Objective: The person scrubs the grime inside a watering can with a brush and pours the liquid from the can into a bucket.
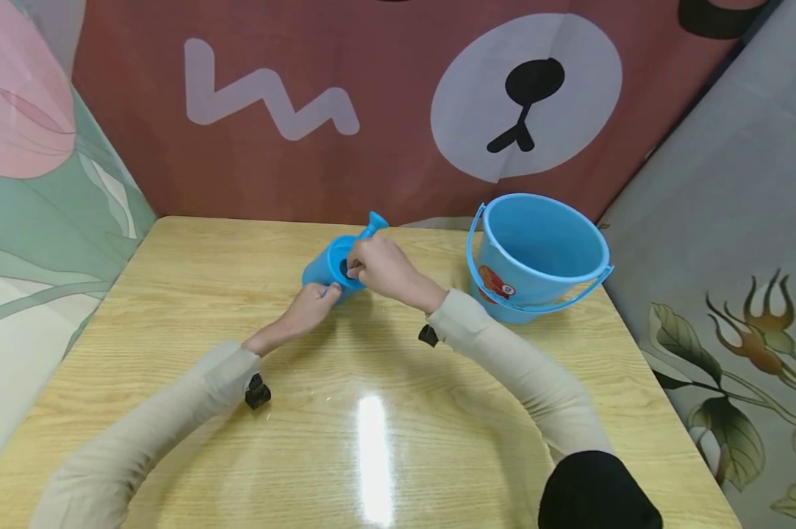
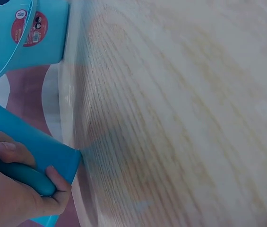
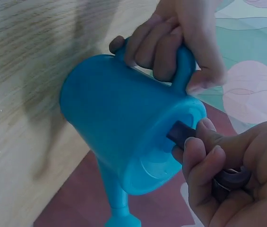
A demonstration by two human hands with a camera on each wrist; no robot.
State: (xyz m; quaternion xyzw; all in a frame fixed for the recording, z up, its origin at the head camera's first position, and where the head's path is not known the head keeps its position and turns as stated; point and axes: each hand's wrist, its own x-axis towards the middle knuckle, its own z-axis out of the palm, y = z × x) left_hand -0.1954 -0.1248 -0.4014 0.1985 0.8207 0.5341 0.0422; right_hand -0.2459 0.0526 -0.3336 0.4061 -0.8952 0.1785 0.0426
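A blue watering can [image 1: 314, 273] is tilted over near the table's far edge, its spout pointing away. My left hand [image 1: 305, 312] grips the can's handle, fingers wrapped around it in the left wrist view. At the can's round opening is my right hand [image 1: 392, 273]. In the right wrist view, its thumb and fingers pinch a small dark piece [image 3: 180, 134] whose end sits inside the mouth. Another dark curved part [image 3: 232, 178] shows within the same hand's curled fingers; I cannot tell whether both belong to one object.
To the right stands a blue bucket [image 1: 530, 273] with its handle hanging down at the front. Behind the wooden table [image 1: 292, 426] hangs a brown cloth [image 1: 391, 162] with a bear face. A black rounded shape [image 1: 599, 492] covers the near right corner.
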